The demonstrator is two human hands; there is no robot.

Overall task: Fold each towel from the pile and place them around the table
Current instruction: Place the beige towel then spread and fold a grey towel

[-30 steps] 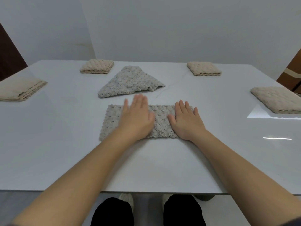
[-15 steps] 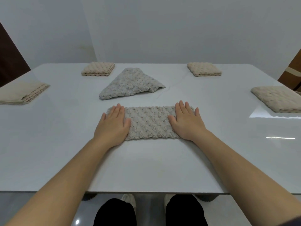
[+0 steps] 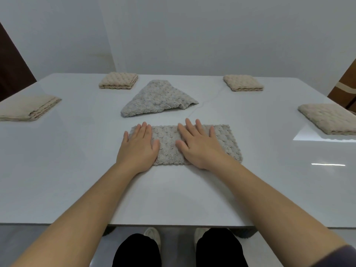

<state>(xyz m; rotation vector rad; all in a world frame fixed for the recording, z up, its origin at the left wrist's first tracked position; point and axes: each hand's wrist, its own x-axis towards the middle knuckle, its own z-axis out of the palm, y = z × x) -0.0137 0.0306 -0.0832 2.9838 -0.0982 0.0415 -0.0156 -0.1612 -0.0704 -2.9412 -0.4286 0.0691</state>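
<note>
towel in work: grey towel, nubbly knit, folded into a long flat strip, centred on the tabletop.
left hand: open, fingers straight, palm flat on the strip's left end.
right hand: open, fingers spread, flat just right of centre.
pile: crumpled grey towel, rough triangle, behind the strip, apart.
placed: far-left beige towel, far-right beige towel, left-edge beige towel, right-edge beige towel, all folded.
open room: wide margin from strip to front edge.
surface: white, glossy.
room: plain pale wall.
</note>
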